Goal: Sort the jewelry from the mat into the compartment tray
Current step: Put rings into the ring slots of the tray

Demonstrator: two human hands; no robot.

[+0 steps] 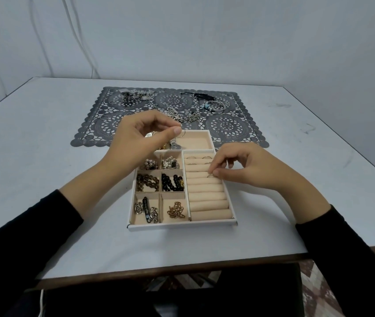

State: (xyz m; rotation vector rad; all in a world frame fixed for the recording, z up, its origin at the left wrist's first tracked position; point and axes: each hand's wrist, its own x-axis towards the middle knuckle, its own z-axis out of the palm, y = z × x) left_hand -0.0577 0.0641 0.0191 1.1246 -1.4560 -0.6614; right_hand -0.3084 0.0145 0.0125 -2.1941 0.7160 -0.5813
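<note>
A beige compartment tray (182, 225) sits near me on the table, in front of a grey lace mat (227, 126). Its small cells hold bead bracelets (147, 182) and chains (176, 209). Ring rolls (207, 197) fill its right side, with a few rings in the top rows. My left hand (136, 143) hovers over the tray's back left, pinching a thin ring (181, 133) between thumb and forefinger. My right hand (243, 168) presses a small ring (210, 175) into a slot of the ring rolls. Bangles (213, 105), clips (134, 95) and chains (182, 115) lie on the mat.
The tray's large back compartment (195, 140) is mostly bare on its right half. A black strap piece (201, 95) lies at the mat's far right. The white table (44, 145) ends near my body, and the wall stands close behind the mat.
</note>
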